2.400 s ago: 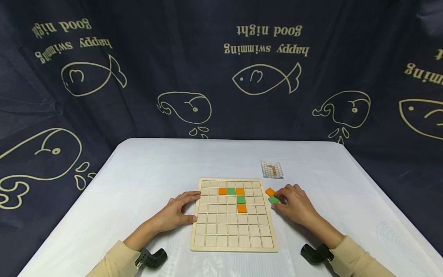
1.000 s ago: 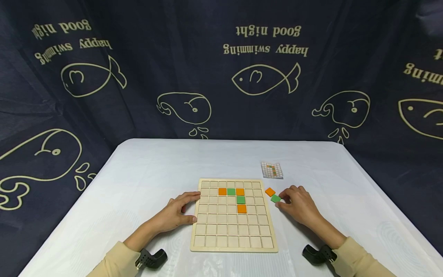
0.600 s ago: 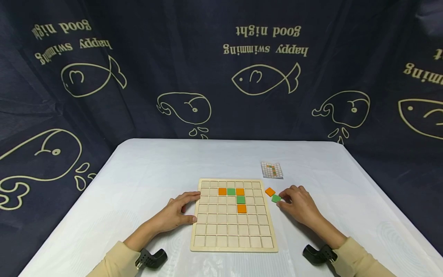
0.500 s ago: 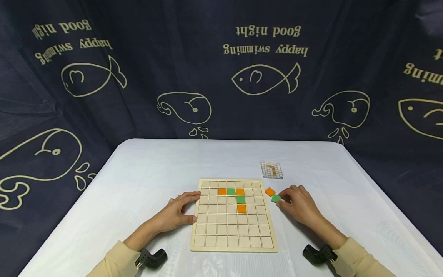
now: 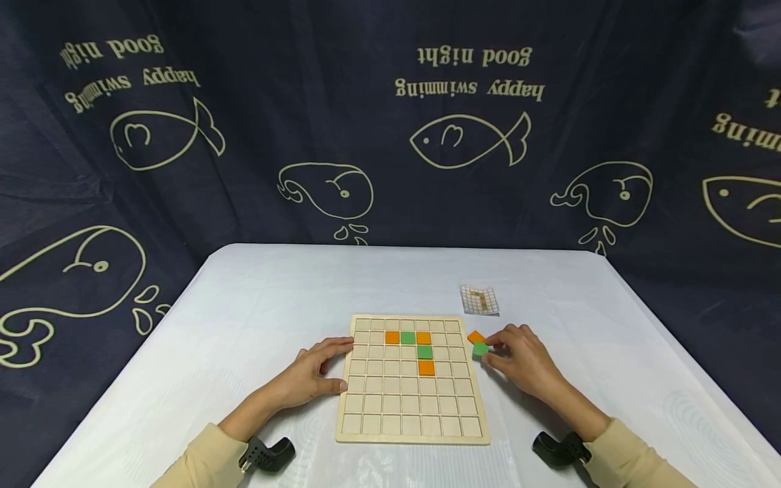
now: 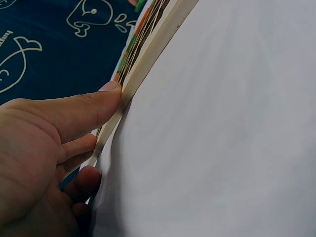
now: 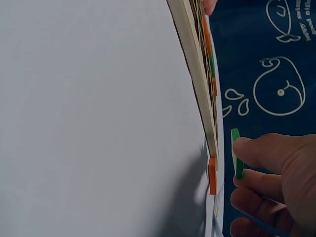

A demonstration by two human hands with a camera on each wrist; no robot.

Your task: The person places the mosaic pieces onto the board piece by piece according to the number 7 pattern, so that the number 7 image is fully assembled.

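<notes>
In the head view, a wooden grid board [image 5: 410, 388] lies on the table with orange and green square tiles set in some cells. My left hand [image 5: 311, 375] rests its thumb and fingertips against the board's left edge; the left wrist view shows the thumb [image 6: 94, 111] pressed to the rim. Right of the board, my right hand [image 5: 523, 359] pinches a green tile [image 5: 480, 349] between thumb and forefinger. In the right wrist view that green tile [image 7: 237, 154] is held up off the table. Beside it, a loose orange tile [image 5: 476, 337] lies near the board's right edge.
Behind the loose tile, a small printed card [image 5: 480, 299] shows a grid with a coloured pattern. A white cloth [image 5: 274, 285] covers the table. Beyond its far edge hangs a dark blue curtain [image 5: 390, 203] with fish and whale drawings.
My right hand has moved slightly left and raised the green tile, which lay flat at its fingertips before. The left hand and the board have stayed put.
</notes>
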